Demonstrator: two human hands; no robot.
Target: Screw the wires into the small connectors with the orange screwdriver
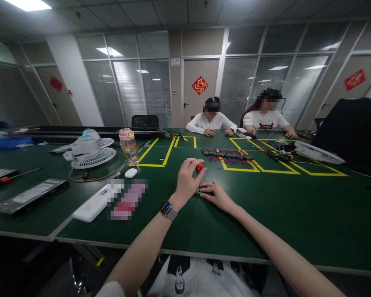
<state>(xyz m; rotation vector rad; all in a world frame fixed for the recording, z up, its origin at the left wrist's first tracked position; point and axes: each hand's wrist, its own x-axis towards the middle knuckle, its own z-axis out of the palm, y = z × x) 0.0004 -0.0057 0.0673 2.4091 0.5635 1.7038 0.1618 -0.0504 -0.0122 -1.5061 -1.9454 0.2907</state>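
In the head view, a small greenish piece (198,192) lies on the green table (281,222), partly covered by fingers. Above it, the left hand (189,179) pinches an orange-red tool (199,168). Right of it, the right hand (218,196) touches its edge, fingers partly curled; whether they grip, I cannot tell. Beyond it sprawl tangled wired boards (227,155); farther left stands a pink-lidded bottle (130,152).

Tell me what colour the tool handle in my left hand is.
The tool handle is orange-red with some black, seen best in the head view.
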